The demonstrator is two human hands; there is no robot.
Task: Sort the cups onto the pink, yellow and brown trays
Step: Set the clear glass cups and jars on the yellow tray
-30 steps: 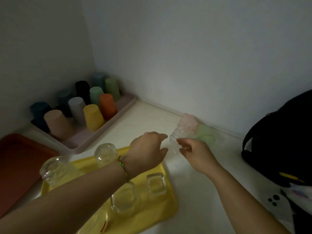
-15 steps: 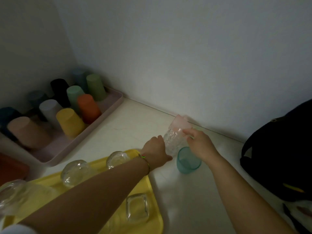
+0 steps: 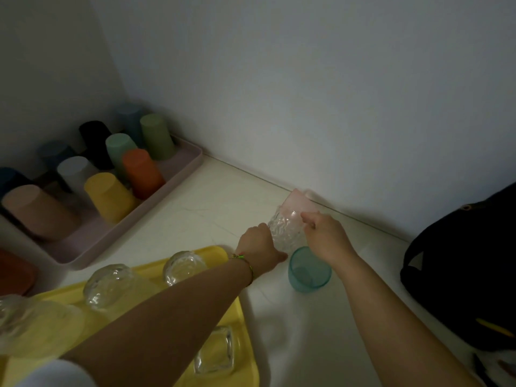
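Count by kind:
- Trays: 3. Pink tray (image 3: 178, 174), yellow tray (image 3: 245, 367), brown tray (image 3: 16, 275) at left edge.
- Opaque cups on pink tray, upside down: at least 9 visible – beige (image 3: 36, 212), yellow (image 3: 110, 196), orange (image 3: 142, 173), white (image 3: 74, 171), mint (image 3: 120, 148), olive (image 3: 156, 135), black (image 3: 95, 142), two blue-grey (image 3: 129, 118) (image 3: 55, 152). Dark one at far left, partly cut off; back rows too dim to count for sure.
- Clear glasses on yellow tray: 4 visible (image 3: 184, 265) (image 3: 111, 286) (image 3: 216, 350) (image 3: 30, 322).
- Off trays: 1 clear glass (image 3: 284, 233), 1 pink cup (image 3: 300, 203), 1 teal cup (image 3: 308, 270).
- Hands: 2, left (image 3: 259, 247), right (image 3: 326, 236).
- Black bag (image 3: 463, 275): 1.
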